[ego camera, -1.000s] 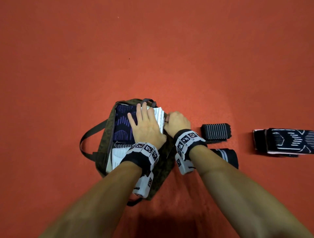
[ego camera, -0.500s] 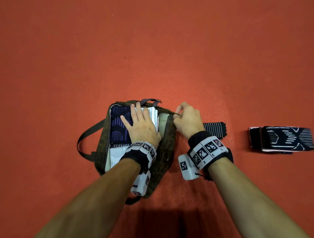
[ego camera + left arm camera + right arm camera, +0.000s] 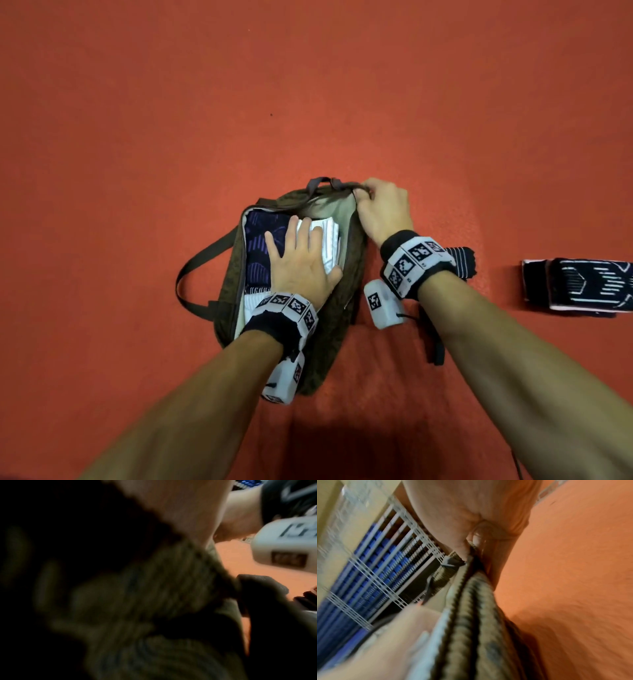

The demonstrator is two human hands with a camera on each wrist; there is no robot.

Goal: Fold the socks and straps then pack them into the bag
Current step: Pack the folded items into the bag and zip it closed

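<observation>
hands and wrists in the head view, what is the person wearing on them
Both the left hand and the right hand are bare, forearms sleeveless. Each wrist has a black fabric band ringed with white square-code tags, and a white boxy camera unit hanging beneath, also tagged.

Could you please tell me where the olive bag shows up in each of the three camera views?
Head: the bag lies centre frame, open, left hand pressing flat on the socks inside.
Left wrist: blurred olive fabric fills the lower middle.
Right wrist: its ribbed edge runs up the centre to the right hand, which pinches it.
Shared landmark: the red floor, at right in both wrist views.
</observation>
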